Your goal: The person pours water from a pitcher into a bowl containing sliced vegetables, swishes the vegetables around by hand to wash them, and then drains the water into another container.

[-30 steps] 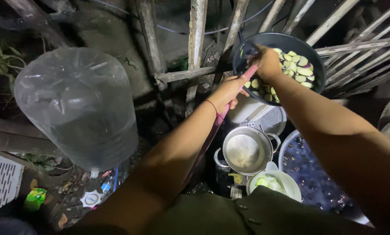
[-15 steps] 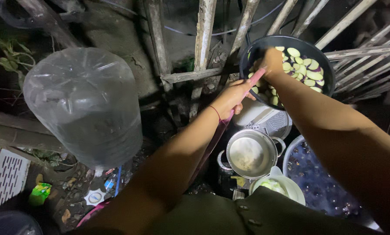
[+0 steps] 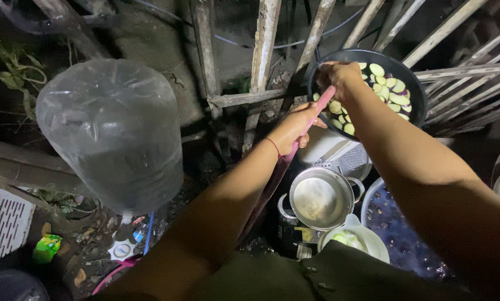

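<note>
Over the dark bowl (image 3: 414, 83), left hand (image 3: 297, 125) grips a pink hose (image 3: 317, 108); right hand (image 3: 339, 75) curls inside (on slices).

we log: our left hand (image 3: 297, 124) gripping a pink hose (image 3: 317, 110) aimed into a black basin (image 3: 414, 83) of sliced eggplant (image 3: 392, 89); our right hand (image 3: 339, 75) inside that basin; below, a steel pot (image 3: 321, 198); left, an upturned clear water jug (image 3: 109, 134); behind, wooden slats (image 3: 261, 50).

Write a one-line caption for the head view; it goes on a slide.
Left hand aims a pink hose into a dark bowl of sliced eggplant while the right hand reaches in.
</note>
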